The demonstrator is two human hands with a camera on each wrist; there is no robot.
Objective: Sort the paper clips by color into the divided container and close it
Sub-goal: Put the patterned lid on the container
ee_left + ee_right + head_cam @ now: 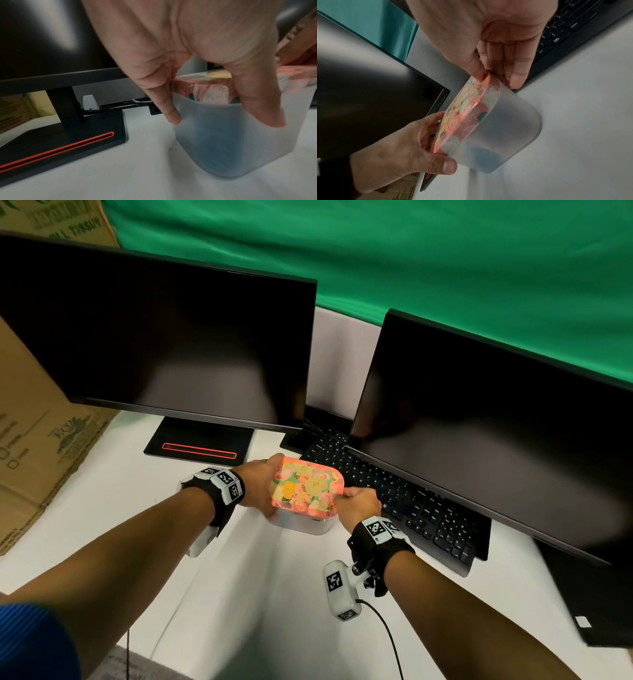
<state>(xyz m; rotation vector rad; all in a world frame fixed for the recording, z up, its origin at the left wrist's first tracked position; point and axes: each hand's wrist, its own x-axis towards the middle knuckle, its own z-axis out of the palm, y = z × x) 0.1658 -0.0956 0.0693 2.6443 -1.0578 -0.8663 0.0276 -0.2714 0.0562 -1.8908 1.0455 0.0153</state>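
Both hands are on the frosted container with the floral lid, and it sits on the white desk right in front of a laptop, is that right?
Not quite: there is no laptop. The container, with its floral lid and both hands on it, left hand and right hand, sits on the white desk beside a black keyboard, as the head view shows.

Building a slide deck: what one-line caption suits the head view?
Both hands, left hand and right hand, hold the floral lid on the frosted container beside the keyboard.

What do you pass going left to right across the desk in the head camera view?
Cardboard box → monitor stand with the red stripe → left hand → floral lid on the container → right hand → black keyboard.
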